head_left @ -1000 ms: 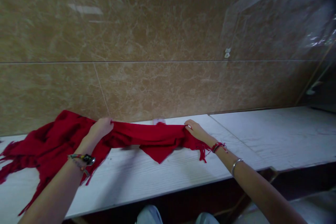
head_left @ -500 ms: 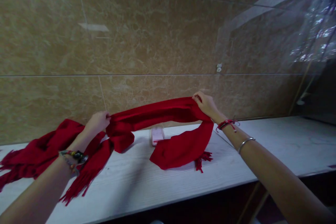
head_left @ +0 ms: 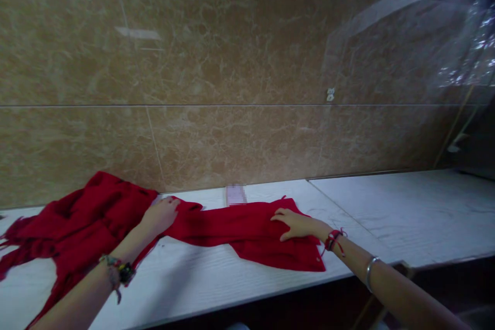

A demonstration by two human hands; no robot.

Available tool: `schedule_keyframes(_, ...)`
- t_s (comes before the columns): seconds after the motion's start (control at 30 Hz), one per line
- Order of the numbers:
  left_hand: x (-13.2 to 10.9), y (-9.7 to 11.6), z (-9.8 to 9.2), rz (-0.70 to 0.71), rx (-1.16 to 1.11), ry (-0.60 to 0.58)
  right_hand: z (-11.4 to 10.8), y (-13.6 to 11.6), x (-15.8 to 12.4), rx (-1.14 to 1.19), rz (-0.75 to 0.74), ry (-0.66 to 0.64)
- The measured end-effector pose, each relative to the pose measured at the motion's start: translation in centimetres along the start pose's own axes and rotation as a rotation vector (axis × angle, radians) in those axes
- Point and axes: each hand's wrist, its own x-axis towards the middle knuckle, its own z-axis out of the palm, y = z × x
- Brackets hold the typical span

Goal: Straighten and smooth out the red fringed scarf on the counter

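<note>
A red fringed scarf (head_left: 247, 221) lies along the white surface. Its right part is stretched into a long band, with a lower layer showing at the front right. To the left, the rest is bunched up in loose folds, and strands of fringe show at the far left. My left hand (head_left: 161, 215) is closed on the cloth where the bunched part meets the band; its fingertips are partly hidden. On the right end of the band, my right hand (head_left: 296, 224) rests palm down with its fingers apart, pressing on the cloth.
A small pale pink blurred item (head_left: 235, 194) sits behind the scarf, near the wall. The brown marbled tile wall (head_left: 232, 144) rises along the back edge of the white surface (head_left: 371, 206). A dark object (head_left: 479, 139) stands at the far right.
The raised band of scarf between my hands has come down onto the surface. My right hand has lowered and gone from pinching the cloth to lying on it; my left hand has also dropped.
</note>
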Motion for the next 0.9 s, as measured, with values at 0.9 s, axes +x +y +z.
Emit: schedule_keyframes(0.9, 2.1, 9.9, 8.0, 0.3, -0.254, -0.183, -8.9, 4.8, -1.2, -0.35, 0.411, 0.324)
